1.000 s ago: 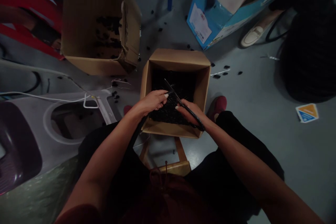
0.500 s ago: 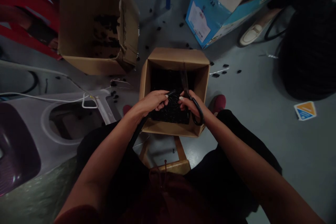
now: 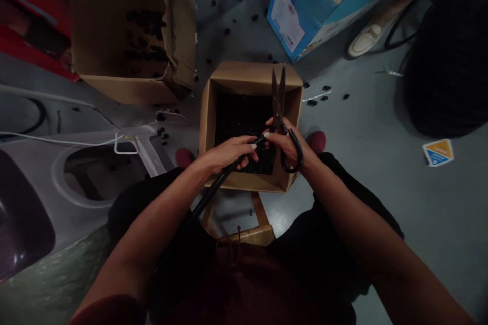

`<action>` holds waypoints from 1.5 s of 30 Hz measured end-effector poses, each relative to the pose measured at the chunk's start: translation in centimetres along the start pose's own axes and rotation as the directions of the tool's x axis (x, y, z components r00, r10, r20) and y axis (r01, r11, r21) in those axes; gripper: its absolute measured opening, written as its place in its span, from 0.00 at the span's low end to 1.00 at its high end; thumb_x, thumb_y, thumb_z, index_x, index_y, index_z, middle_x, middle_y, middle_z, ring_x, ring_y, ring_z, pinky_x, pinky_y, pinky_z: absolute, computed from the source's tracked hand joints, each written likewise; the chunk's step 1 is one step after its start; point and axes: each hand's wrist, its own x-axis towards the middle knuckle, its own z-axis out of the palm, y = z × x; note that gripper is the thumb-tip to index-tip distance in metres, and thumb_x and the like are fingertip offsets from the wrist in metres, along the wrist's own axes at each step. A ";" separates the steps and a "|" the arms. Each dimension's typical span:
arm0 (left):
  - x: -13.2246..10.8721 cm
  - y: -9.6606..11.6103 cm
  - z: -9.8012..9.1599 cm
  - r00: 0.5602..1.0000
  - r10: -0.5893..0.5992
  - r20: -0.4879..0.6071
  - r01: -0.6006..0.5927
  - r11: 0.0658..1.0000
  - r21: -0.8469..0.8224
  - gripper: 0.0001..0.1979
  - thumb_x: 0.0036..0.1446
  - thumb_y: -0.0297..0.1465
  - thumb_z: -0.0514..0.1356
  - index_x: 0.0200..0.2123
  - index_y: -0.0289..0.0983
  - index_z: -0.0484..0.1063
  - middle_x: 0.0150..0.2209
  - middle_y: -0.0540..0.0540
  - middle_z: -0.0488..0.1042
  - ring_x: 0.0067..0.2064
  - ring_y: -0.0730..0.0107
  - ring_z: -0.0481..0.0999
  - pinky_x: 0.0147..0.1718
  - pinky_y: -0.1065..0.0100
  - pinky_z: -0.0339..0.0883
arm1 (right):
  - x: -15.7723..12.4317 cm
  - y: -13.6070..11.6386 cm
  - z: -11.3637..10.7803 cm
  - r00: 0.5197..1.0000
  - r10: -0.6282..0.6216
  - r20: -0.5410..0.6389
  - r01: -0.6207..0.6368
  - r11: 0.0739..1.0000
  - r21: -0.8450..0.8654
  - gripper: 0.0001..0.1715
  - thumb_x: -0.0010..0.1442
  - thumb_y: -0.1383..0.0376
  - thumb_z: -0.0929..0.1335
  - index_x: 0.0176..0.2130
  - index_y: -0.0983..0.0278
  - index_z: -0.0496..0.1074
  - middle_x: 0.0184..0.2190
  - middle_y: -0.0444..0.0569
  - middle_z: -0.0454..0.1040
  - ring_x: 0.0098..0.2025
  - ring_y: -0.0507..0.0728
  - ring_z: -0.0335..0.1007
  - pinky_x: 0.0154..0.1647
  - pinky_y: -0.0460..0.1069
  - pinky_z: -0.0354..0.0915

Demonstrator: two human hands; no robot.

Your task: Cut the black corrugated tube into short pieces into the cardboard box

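Note:
My left hand (image 3: 233,153) is closed around a long black tube (image 3: 213,189), which runs down and left past my forearm. My right hand (image 3: 285,143) holds black-handled scissors (image 3: 278,106), their blades slightly apart and pointing away from me. Its fingertips also touch the upper end of the tube, close to my left fingertips. Both hands are over a cardboard box (image 3: 256,72) with many small black pieces (image 3: 242,117) inside.
A larger cardboard box (image 3: 122,86) stands at the upper left, beside another person's arm (image 3: 46,40). A blue box (image 3: 284,20) is at the top right, near a shoe (image 3: 365,40). Grey plastic equipment (image 3: 87,162) lies left. Black bits dot the floor.
The scissors have swung more upright and their two blades now show apart. More of the black tube shows below my left hand, and my hands are closer together. The view has shifted slightly.

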 end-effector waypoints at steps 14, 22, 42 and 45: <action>-0.2 1.3 -1.5 0.956 0.101 -0.275 -0.134 0.985 -0.105 0.15 0.60 0.31 0.55 0.49 0.32 0.68 0.21 0.55 0.60 0.15 0.87 0.53 0.13 0.80 0.41 | 0.4 0.7 -0.3 0.996 -0.074 -0.052 0.070 0.994 -0.087 0.23 0.54 0.50 0.68 0.43 0.59 0.60 0.32 0.44 0.70 0.31 0.54 0.71 0.33 0.50 0.69; -0.8 2.2 -2.8 0.929 0.174 -0.326 -0.224 0.967 -0.123 0.18 0.61 0.30 0.55 0.53 0.32 0.67 0.22 0.55 0.60 0.16 0.87 0.54 0.14 0.80 0.43 | -1.2 1.6 1.7 0.992 -0.055 0.117 0.088 0.951 -0.296 0.25 0.55 0.50 0.66 0.45 0.61 0.60 0.35 0.46 0.69 0.34 0.54 0.69 0.36 0.51 0.66; -0.8 2.3 -2.3 0.931 0.153 -0.330 -0.167 0.986 -0.013 0.16 0.61 0.30 0.54 0.51 0.32 0.71 0.22 0.55 0.59 0.16 0.87 0.53 0.15 0.80 0.43 | -2.0 0.2 1.7 0.974 -0.019 0.227 0.117 0.896 -0.428 0.23 0.56 0.51 0.66 0.45 0.63 0.60 0.37 0.50 0.71 0.36 0.56 0.68 0.36 0.51 0.65; -0.7 2.2 -2.3 0.932 0.153 -0.329 -0.164 0.986 -0.006 0.16 0.61 0.30 0.54 0.51 0.32 0.71 0.22 0.55 0.59 0.16 0.87 0.53 0.14 0.80 0.43 | -2.0 0.2 1.8 0.974 -0.017 0.227 0.115 0.897 -0.427 0.23 0.56 0.51 0.65 0.45 0.63 0.61 0.37 0.50 0.72 0.36 0.56 0.68 0.36 0.51 0.65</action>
